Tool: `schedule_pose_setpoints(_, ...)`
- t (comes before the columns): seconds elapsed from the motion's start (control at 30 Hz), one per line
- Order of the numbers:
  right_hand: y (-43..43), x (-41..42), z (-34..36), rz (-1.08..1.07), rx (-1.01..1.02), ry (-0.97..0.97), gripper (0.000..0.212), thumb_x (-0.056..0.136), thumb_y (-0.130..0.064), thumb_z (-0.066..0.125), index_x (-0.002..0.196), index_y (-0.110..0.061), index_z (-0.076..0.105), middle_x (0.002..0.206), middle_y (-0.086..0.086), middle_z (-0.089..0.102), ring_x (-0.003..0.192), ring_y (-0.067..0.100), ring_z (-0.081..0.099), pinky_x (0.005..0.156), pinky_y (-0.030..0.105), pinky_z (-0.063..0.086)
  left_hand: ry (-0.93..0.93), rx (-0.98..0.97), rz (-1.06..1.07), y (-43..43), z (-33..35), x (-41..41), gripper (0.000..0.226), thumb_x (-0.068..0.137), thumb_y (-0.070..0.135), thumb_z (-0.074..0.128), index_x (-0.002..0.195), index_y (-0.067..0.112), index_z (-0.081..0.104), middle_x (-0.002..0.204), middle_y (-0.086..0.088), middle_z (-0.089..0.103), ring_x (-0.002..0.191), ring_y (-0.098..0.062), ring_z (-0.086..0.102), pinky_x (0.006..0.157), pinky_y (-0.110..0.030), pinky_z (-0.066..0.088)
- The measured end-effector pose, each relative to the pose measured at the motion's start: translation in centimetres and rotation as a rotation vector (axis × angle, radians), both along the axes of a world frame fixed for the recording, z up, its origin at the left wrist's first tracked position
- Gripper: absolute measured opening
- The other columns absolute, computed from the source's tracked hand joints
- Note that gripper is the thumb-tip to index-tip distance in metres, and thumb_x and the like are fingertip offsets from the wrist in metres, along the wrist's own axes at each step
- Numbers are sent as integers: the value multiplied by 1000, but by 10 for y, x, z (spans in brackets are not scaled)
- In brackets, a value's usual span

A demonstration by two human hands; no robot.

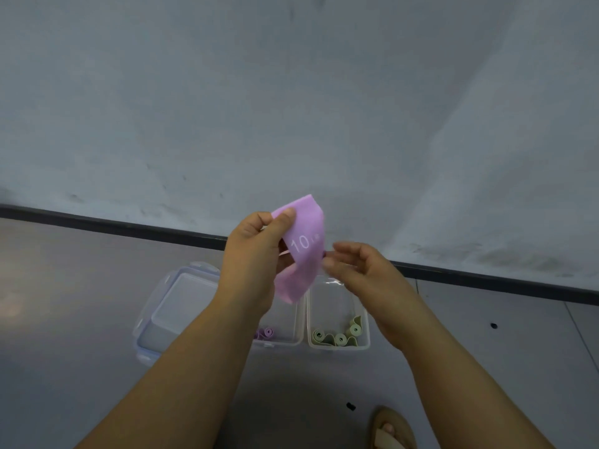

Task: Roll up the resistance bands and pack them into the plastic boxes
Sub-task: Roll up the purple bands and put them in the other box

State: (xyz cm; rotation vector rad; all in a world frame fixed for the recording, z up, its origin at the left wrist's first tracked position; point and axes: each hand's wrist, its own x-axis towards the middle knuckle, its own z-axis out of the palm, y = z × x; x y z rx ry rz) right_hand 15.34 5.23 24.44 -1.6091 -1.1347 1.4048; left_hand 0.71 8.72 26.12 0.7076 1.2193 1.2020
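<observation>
Above two clear plastic boxes (338, 346), left hand (256, 254) pinches floppy lilac rubber resistance band (303, 257) — right hand (359, 270) nips its edge, rolling's next.

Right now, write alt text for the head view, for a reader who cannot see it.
Two hands hold up a purple resistance band marked 10: the left hand grips its top, the right hand pinches its edge. Below, the left box holds purple rolls, the right box green rolls.

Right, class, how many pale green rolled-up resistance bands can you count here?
3, all in the right-hand clear plastic box: one pale green roll in its near left corner, one mid-front, one by the right wall. More could lie hidden.
</observation>
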Motion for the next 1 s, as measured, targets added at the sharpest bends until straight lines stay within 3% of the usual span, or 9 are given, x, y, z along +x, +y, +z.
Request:
schedule_pose_setpoints(0.1,-4,-10,3,145,19,-32,18,80,-23,69,98,-24,65,92,-10,71,79,-4,65,63,5,47,78,49,-66,-3,3,5,14,88,22,60,78,12,59,71,-2,60,67,-18,57,67,-33,52)
schedule_pose_setpoints(0.23,-5,-3,4,135,-5,-45,11,85,-27,64,87,-17,68,88,-3,72,83,13,67,79,24,52,-45,30,36,5,3,-3,14,91,15,56,78,10,58,72,-5,61,64,-15,56,57,-23,53)
schedule_pose_setpoints(0.37,-6,8,12,315,-102,-161,22,82,-35,65,75,-14,64,70,-4,63,66,9,56,67,24,45,-151,-74,196,15,-6,-17,14,92,14,55,79,9,56,78,-5,62,65,-14,59,54,-21,55)
schedule_pose_setpoints(0.43,-7,15,13,439,-149,-272,24,79,-37,68,78,-14,67,76,1,66,72,11,59,71,27,46,-223,-134,282,21,-11,-27,10,92,14,56,93,5,60,84,-6,65,66,-13,62,50,-21,54)
schedule_pose_setpoints(0.53,-9,23,12,449,-169,-256,26,82,-34,66,92,-9,67,87,4,67,78,13,60,74,27,48,-297,-189,327,27,-17,-41,25,93,14,55,114,1,59,101,-11,68,73,-14,66,51,-22,55)
schedule_pose_setpoints(0.63,-9,30,11,405,-182,-267,15,84,-27,65,93,-15,66,86,-4,68,76,9,61,70,24,48,-294,-231,336,25,-23,-42,21,93,15,55,109,2,58,93,-9,69,70,-15,66,49,-22,55)
schedule_pose_setpoints(0.73,-6,39,3,439,-159,-513,10,80,-22,70,90,-22,69,89,-7,69,83,8,64,74,22,51,-297,-271,394,25,-26,-45,17,93,14,56,105,3,57,90,-9,67,69,-16,65,47,-23,55)
schedule_pose_setpoints(0.87,-1,46,-6,190,-29,-721,4,84,-28,66,82,-24,67,79,-12,62,76,3,56,68,20,44,-310,-289,373,24,-31,-47,18,95,14,53,109,4,58,100,-11,66,76,-18,66,55,-27,58)
schedule_pose_setpoints(1.0,1,48,-9,-140,116,-585,15,85,-26,65,71,-30,62,78,-5,66,74,9,59,70,26,48,-335,-309,367,23,-34,-43,13,95,13,53,90,4,61,68,-5,71,58,-15,69,48,-25,56)
